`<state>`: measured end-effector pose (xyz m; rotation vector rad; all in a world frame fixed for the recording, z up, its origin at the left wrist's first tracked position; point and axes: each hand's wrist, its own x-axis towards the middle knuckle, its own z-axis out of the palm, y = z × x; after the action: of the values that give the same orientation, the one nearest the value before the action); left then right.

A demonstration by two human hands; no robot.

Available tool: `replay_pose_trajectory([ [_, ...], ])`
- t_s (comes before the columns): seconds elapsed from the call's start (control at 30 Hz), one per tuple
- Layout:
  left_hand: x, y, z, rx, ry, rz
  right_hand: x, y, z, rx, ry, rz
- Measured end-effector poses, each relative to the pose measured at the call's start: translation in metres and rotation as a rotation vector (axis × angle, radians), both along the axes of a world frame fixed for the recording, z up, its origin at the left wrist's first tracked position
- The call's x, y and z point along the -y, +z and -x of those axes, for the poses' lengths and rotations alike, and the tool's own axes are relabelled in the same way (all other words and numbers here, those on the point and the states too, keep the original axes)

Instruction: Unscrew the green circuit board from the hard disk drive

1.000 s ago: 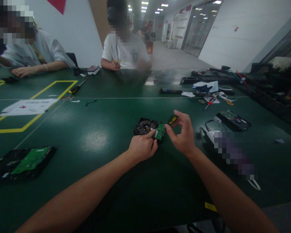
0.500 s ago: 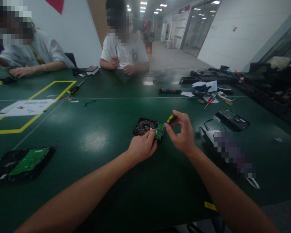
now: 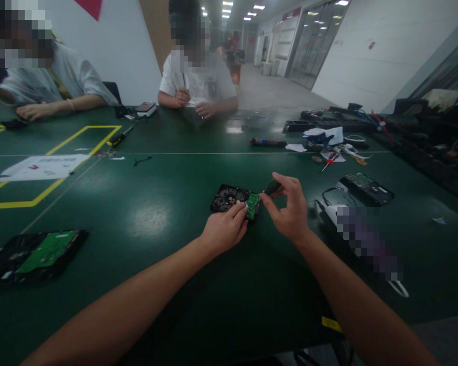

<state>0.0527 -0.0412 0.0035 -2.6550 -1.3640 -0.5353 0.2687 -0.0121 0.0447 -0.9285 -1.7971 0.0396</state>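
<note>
Where the left hand (image 3: 224, 231) grips, the drive (image 3: 225, 198) is hidden.

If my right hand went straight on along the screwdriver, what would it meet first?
Probably the green circuit board on the hard drive, with the screwdriver leading; whether it touches is unclear.

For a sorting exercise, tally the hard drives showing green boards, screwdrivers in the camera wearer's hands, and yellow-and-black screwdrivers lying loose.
Hard drives showing green boards: 3
Screwdriver in right hand: 1
Loose yellow-and-black screwdriver: 1
Total: 5
</note>
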Motion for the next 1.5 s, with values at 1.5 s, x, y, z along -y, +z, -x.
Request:
replay_pose_trajectory([
  [1.5, 0.0001, -0.0002, -0.0006, 0.002, -0.003, 0.0, -0.0036, -0.0074, -0.0011, 0.015, -0.044, 0.063],
])
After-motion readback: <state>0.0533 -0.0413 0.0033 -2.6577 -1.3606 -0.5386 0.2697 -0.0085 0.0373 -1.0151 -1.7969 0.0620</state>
